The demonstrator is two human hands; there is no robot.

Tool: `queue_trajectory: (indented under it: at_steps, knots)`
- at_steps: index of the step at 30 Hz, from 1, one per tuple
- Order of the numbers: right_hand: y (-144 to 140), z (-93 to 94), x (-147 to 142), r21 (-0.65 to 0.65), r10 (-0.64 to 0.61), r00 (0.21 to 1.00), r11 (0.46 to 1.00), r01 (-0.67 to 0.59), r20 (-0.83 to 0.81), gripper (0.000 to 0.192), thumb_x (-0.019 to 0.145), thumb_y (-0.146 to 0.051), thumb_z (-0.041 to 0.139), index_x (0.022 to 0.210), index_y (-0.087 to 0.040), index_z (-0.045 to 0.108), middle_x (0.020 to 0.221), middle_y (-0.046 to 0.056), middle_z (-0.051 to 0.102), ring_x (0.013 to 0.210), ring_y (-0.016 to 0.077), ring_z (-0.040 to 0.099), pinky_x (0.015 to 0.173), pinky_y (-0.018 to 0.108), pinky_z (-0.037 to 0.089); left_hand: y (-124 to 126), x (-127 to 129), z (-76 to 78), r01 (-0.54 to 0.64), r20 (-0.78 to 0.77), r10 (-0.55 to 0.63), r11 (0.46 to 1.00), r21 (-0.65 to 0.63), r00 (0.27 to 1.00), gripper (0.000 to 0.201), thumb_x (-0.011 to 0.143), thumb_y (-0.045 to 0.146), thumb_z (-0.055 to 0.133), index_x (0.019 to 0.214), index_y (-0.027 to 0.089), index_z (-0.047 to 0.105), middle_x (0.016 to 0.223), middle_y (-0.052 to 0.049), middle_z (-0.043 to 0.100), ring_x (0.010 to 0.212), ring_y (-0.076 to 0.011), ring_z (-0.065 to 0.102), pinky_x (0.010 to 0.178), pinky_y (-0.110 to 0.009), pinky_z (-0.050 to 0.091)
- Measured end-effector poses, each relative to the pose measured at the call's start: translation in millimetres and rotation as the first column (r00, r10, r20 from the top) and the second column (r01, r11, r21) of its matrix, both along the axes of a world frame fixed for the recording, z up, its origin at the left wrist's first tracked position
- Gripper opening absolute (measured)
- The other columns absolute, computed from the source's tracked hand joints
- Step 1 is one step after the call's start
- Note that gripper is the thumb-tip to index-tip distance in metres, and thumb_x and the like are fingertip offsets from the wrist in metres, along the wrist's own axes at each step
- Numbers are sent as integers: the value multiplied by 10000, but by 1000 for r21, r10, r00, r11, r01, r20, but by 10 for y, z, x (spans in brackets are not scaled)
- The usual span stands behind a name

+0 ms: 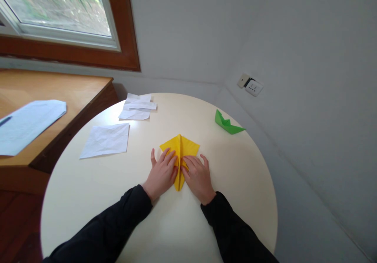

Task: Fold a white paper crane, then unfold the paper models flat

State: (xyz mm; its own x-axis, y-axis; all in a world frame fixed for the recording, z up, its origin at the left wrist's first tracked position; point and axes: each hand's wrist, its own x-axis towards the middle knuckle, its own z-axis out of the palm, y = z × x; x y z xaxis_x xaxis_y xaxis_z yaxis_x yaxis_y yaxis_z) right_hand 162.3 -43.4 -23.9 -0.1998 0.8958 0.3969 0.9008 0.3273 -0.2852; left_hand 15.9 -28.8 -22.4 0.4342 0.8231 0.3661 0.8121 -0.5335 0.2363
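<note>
In the head view, your yellow paper (pixel 180 151) lies at the centre of the frame on the round table (pixel 235 168), its wide part pointing up the picture, a raised ridge down its middle. Your left hand (pixel 160 175) rests on its left side, your right hand (pixel 199 176) on its right. On each hand, the outermost finger stands apart while the others bend onto the paper beside the ridge; you cannot tell whether either thumb pinches it. Right of centre, above your right hand, sits a green paper boat (pixel 228 125) near the table's edge. Left of centre lies a white sheet (pixel 106 140), with white paper pieces (pixel 137 114) just above it. A wooden desk (pixel 85 85) fills the left edge.
</note>
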Motion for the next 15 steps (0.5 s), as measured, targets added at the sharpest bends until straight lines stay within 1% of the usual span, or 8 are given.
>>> queue_trajectory:
  at_steps: [5,10,13,15]
  knots:
    - [6,11,-10,5,74,996,997,-74,-49,226,845,-111,438,967,-187,612,987,57,684,949,180,593,963,393,295,21,-9,-26,23,20,-24,999,48,1000,290,859,149,366,1041,193,589,1112,-89,638,1169,-265,483,1052,-589,84]
    - [14,22,-15,-14,140,987,990,-142,-83,251,830,-78,432,965,-179,618,997,57,685,952,175,599,967,390,304,27,-29,-42,50,5,-50,997,52,999,285,854,147,388,1035,193,604,1115,-94,639,1147,-264,502,1048,-578,114]
    - [13,22,-19,-23,156,985,987,-158,-79,264,830,-75,425,973,-184,618,1008,57,681,972,175,592,970,392,308,30,-35,-44,75,-3,-75,996,56,997,285,840,137,411,1032,197,613,1106,-101,641,1127,-260,516,1043,-555,155]
    - [10,18,-23,-16,144,986,989,-146,-80,263,829,-80,427,978,-183,618,1013,59,678,982,177,587,966,389,313,34,-33,-32,82,-1,-82,995,53,997,278,833,131,419,1016,194,617,1082,-100,650,1100,-253,534,1031,-529,197]
